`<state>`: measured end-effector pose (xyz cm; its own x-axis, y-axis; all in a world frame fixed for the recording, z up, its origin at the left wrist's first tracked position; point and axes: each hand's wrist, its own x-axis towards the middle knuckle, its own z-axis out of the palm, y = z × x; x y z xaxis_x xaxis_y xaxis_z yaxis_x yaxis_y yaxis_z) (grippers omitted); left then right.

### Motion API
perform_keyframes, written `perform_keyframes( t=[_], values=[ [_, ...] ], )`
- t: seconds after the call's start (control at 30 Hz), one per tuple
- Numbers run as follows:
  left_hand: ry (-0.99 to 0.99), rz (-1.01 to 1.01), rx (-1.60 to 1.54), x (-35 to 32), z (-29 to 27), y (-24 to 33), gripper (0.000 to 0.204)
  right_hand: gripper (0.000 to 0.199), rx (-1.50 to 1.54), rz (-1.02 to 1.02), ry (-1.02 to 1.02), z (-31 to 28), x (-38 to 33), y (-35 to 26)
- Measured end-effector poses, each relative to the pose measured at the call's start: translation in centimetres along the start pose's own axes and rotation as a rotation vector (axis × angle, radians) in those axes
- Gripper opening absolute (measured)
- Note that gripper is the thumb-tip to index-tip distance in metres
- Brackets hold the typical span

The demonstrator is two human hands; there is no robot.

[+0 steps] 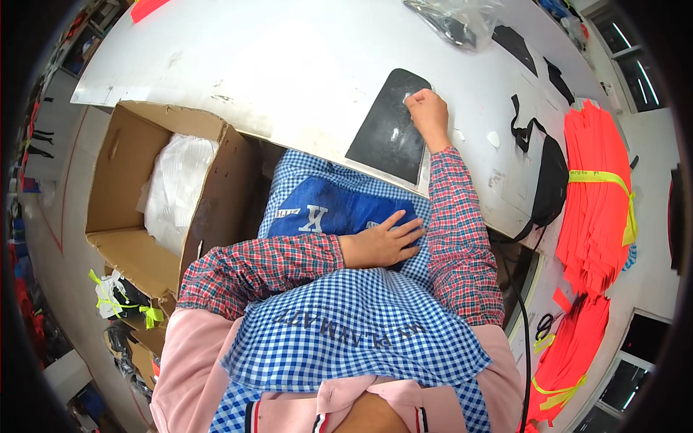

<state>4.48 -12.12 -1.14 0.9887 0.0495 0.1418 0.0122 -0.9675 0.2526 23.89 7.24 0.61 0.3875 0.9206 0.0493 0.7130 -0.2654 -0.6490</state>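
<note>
My right hand (427, 114) rests at the right edge of a flat black panel (386, 130), which has a rounded far end and lies on the white table. Its fingers are pinched together near a small whitish spot on the panel; what they hold, if anything, is too small to make out. Pale smudges mark the panel's dark surface. My left hand (386, 242) lies flat on my lap with fingers spread, over the blue patch (325, 206) of my checked apron (354, 325). Nothing is in it.
An open cardboard box (155, 119) holding white sheets (177, 191) stands left of my lap. A black strapped pouch (552, 180) lies at the table's right, beside bundled orange-red strips (592, 209). Scissors (544, 325) lie lower right. A clear plastic bag (462, 22) sits at the back.
</note>
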Motion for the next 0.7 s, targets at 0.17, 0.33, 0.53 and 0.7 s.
perform_keyframes(
  t=[0.17, 0.33, 0.53, 0.7],
  values=[
    [-0.209, -0.013, -0.010, 0.8, 3.1, -0.1, 0.051, 0.023, -0.005, -0.024, 0.016, -0.1, -0.3, -0.2],
    [-0.022, 0.019, 0.005, 0.3, 5.3, -0.1, 0.059, 0.021, -0.055, -0.122, 0.102, 0.4, -0.6, -0.3],
    [0.132, -0.008, 0.041, -0.6, 4.6, -0.2, 0.068, 0.019, -0.136, -0.102, 0.235, 1.5, -0.3, -0.2],
    [0.001, -0.154, -0.141, -0.7, 2.5, -0.2, 0.035, 0.020, 0.263, 0.005, 0.214, 0.6, -0.5, -0.3]
  ],
)
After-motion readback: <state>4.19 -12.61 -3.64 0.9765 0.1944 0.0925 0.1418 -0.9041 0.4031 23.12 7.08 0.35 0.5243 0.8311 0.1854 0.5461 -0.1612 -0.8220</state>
